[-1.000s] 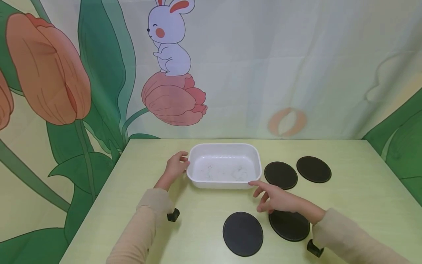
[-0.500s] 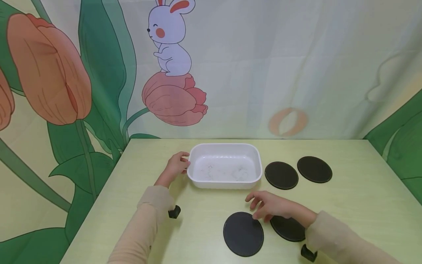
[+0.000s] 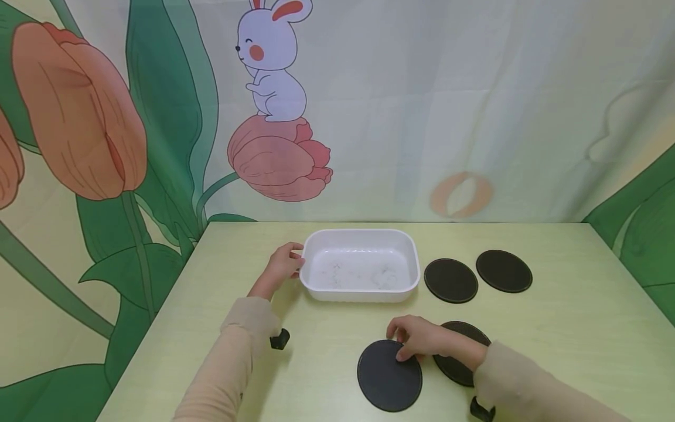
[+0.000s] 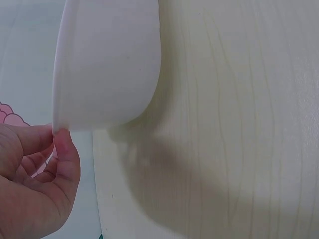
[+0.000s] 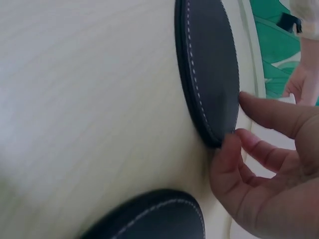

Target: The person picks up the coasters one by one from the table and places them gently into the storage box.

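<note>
A white rectangular plastic basin (image 3: 360, 296) stands at the back middle of the table. My left hand (image 3: 280, 265) pinches its left rim between thumb and fingers, as the left wrist view shows at the basin's corner (image 4: 107, 74). At the front, a round black coaster (image 3: 387, 384) with a stitched edge lies on the table. My right hand (image 3: 419, 339) grips the coaster's upper right edge, thumb over its top. In the right wrist view the fingers (image 5: 227, 159) curl in at the rim of that coaster (image 5: 212, 64).
Another black coaster (image 3: 457, 369) lies partly hidden under my right forearm. Two more, a nearer coaster (image 3: 450, 281) and a farther coaster (image 3: 504, 271), lie right of the basin. A printed curtain (image 3: 379, 117) hangs behind the pale table (image 3: 569, 305).
My right hand has left the basin's front right corner, moved down toward me, and taken hold of the front coaster's edge. My left hand stays at the basin's rim.
</note>
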